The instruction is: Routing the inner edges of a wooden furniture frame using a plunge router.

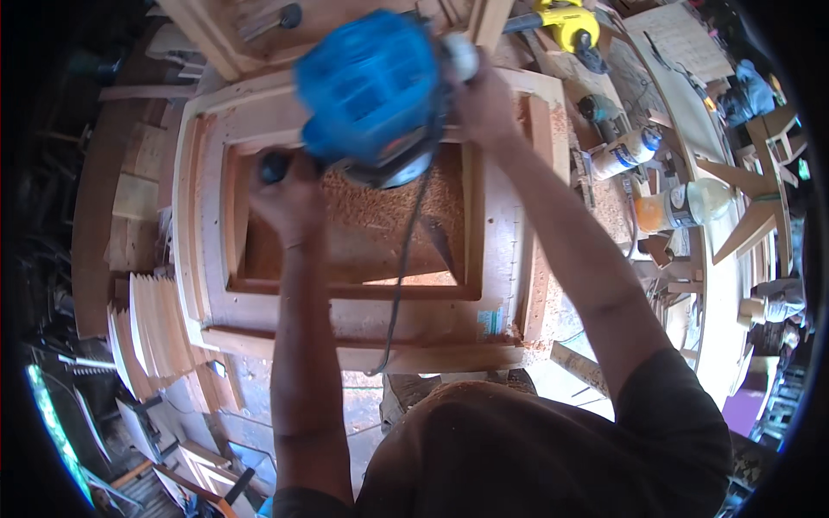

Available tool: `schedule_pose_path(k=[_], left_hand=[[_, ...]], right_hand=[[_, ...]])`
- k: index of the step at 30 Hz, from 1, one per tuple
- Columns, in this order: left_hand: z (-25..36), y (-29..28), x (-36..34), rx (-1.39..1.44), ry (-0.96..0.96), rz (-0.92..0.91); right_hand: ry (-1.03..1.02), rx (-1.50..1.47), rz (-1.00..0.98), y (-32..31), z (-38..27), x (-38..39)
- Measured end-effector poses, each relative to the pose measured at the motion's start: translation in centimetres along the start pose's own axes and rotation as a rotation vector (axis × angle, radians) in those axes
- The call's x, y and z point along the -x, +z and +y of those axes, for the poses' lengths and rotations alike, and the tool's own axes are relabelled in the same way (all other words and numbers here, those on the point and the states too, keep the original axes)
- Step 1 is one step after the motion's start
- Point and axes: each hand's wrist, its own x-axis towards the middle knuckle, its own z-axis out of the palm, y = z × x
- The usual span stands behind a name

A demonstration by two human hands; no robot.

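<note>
— Over the wooden frame [509, 259], what's held?
— Blue router [371, 91], at the frame's upper edge: left hand [289, 198] clamped on one handle, right hand [484, 99] gripping the other. Sawdust [380, 203] lies beneath.

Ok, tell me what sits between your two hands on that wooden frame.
In the head view, the blue router sits between the left hand and right hand, resting on the wooden frame.

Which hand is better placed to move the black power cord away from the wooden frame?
Probably the left hand. The cord hangs from the blue router just beside that forearm, over the frame. The right hand grips the far handle, higher up.
</note>
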Motion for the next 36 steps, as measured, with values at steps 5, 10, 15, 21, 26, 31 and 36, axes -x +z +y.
schedule_pose_path(k=[5, 10, 15, 21, 26, 31, 36], left_hand=[[1.0, -4.7, -3.1, -0.037, -0.068, 0.075], [1.5, -6.2, -3.9, -0.14, -0.081, 0.13], [1.6, -6.0, -3.9, -0.124, -0.063, 0.129], [1.1, -5.6, -4.0, -0.149, -0.023, 0.131], [2.5, -5.3, -3.3, -0.11, -0.089, 0.152], [1.8, -5.2, -3.6, -0.131, -0.076, 0.143], [0.7, -6.6, -4.0, -0.134, -0.088, 0.122]], right_hand=[[-0.088, 0.113, -0.126, 4.0, -4.6, -0.4], [-0.297, 0.046, -0.385, -0.3, -2.8, -2.6], [-0.405, 0.444, -0.309, -6.2, 1.2, -5.9], [-0.63, 0.777, -0.441, -5.4, 0.5, -7.2], [-0.671, 0.906, -0.52, -4.5, -1.1, -7.6], [-0.729, 1.026, -0.455, -3.4, 1.1, -8.0], [-0.712, 0.991, -0.407, -2.9, 0.9, -7.2]])
